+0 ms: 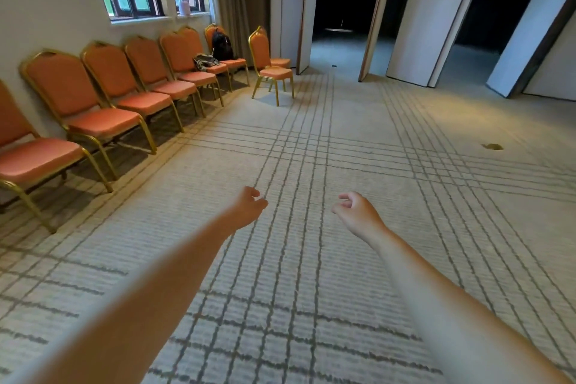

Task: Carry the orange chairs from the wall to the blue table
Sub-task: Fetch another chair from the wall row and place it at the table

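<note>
Both arms are stretched forward over the carpet [311, 274], with the left hand [249, 206] and the right hand [355, 210] loosely curled and nothing gripped, presumably because no chair is within reach yet. The orange chairs [107, 72] are lined up along the wall [46, 9] at the left, a black backpack [222, 46] left on a far seat, and one lone chair [274, 72] is set apart from the row. The blue table is not seen.
</note>
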`<state>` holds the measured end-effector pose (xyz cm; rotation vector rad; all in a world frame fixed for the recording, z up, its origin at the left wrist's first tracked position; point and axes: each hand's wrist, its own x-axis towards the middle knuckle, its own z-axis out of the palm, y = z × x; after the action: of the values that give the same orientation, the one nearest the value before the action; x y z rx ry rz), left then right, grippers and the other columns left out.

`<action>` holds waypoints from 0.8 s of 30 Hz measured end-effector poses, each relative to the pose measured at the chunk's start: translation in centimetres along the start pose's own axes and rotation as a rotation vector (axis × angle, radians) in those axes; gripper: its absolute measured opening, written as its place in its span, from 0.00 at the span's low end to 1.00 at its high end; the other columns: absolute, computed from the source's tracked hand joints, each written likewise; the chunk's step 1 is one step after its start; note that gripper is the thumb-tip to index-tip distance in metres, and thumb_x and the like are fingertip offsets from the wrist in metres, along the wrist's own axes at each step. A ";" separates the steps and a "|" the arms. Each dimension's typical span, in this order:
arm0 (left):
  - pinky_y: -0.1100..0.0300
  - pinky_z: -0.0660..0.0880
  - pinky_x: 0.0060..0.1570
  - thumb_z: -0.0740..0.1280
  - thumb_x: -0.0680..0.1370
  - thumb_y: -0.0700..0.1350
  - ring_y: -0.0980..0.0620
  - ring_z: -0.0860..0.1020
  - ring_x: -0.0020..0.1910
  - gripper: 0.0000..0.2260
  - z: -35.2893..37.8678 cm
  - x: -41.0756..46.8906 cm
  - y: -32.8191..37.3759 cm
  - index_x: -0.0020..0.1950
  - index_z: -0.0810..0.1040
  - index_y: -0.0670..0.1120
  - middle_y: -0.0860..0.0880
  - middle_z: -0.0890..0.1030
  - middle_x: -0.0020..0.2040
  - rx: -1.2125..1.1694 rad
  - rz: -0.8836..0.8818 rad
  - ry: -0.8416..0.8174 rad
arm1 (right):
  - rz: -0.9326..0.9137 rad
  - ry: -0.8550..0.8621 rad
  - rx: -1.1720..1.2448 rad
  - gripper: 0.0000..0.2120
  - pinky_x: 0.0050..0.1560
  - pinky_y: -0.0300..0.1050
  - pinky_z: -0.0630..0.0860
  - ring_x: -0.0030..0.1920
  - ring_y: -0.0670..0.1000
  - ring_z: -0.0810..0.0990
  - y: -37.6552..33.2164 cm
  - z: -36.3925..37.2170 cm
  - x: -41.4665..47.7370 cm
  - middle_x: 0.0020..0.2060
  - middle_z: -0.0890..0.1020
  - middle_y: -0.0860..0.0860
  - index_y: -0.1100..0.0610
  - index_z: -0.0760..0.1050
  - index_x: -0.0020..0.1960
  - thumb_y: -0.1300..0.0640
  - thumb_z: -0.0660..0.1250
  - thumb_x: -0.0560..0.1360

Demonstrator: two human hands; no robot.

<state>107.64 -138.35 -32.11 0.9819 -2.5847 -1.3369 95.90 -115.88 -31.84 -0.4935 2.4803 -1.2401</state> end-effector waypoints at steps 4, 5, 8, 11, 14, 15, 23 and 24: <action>0.58 0.68 0.52 0.65 0.79 0.49 0.49 0.73 0.53 0.22 -3.1 11.2 2.8 0.70 0.68 0.42 0.43 0.73 0.67 0.007 0.006 0.035 | 0.006 0.026 -0.012 0.23 0.44 0.39 0.68 0.50 0.47 0.75 -3.4 -0.2 10.3 0.60 0.75 0.51 0.54 0.69 0.68 0.49 0.65 0.75; 0.58 0.68 0.52 0.64 0.79 0.49 0.49 0.73 0.53 0.22 -3.6 13.6 3.3 0.70 0.68 0.43 0.43 0.73 0.67 0.014 0.007 0.034 | 0.007 0.032 -0.018 0.22 0.41 0.39 0.68 0.47 0.46 0.75 -4.1 -0.3 12.7 0.59 0.75 0.50 0.53 0.69 0.68 0.49 0.65 0.75; 0.62 0.69 0.44 0.64 0.79 0.50 0.52 0.72 0.49 0.22 -4.4 20.6 4.8 0.71 0.68 0.43 0.44 0.73 0.67 0.036 0.017 0.024 | 0.010 0.046 -0.013 0.22 0.44 0.40 0.69 0.47 0.46 0.76 -5.9 -0.2 19.9 0.57 0.74 0.49 0.53 0.69 0.68 0.49 0.64 0.76; 0.62 0.68 0.39 0.64 0.79 0.49 0.52 0.74 0.46 0.21 -4.7 27.8 6.2 0.70 0.69 0.43 0.44 0.74 0.66 0.039 0.019 0.024 | 0.005 0.050 0.004 0.22 0.49 0.42 0.68 0.51 0.48 0.75 -7.1 0.3 27.4 0.57 0.75 0.49 0.53 0.70 0.68 0.48 0.65 0.75; 0.62 0.69 0.44 0.64 0.79 0.49 0.52 0.75 0.46 0.20 -4.9 36.0 8.0 0.70 0.70 0.43 0.45 0.75 0.64 0.043 0.025 0.022 | -0.003 0.039 0.020 0.23 0.48 0.42 0.68 0.49 0.46 0.75 -7.9 0.7 36.2 0.56 0.74 0.47 0.52 0.69 0.68 0.47 0.65 0.75; 0.61 0.69 0.45 0.64 0.79 0.49 0.53 0.74 0.44 0.20 -5.0 39.0 8.7 0.69 0.70 0.44 0.45 0.76 0.63 0.054 0.031 0.024 | -0.010 0.033 0.020 0.23 0.49 0.42 0.68 0.49 0.45 0.75 -8.2 0.7 39.3 0.55 0.74 0.47 0.52 0.69 0.68 0.47 0.65 0.75; 0.56 0.70 0.56 0.64 0.78 0.52 0.46 0.74 0.60 0.20 -7.2 63.8 16.1 0.68 0.72 0.46 0.46 0.76 0.64 0.085 0.034 0.090 | -0.056 0.034 0.031 0.23 0.53 0.43 0.70 0.53 0.48 0.74 -12.8 -2.0 66.1 0.56 0.74 0.48 0.54 0.70 0.67 0.48 0.66 0.75; 0.56 0.70 0.56 0.64 0.78 0.52 0.46 0.74 0.61 0.19 -7.4 66.5 16.6 0.68 0.72 0.46 0.46 0.76 0.64 0.093 0.029 0.088 | -0.051 0.028 0.025 0.23 0.52 0.43 0.70 0.53 0.49 0.74 -13.3 -2.1 68.9 0.55 0.74 0.48 0.54 0.70 0.68 0.48 0.66 0.75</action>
<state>49.02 -174.45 -29.58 0.9886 -2.6049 -1.1495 35.95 -152.23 -28.89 -0.5398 2.4867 -1.3053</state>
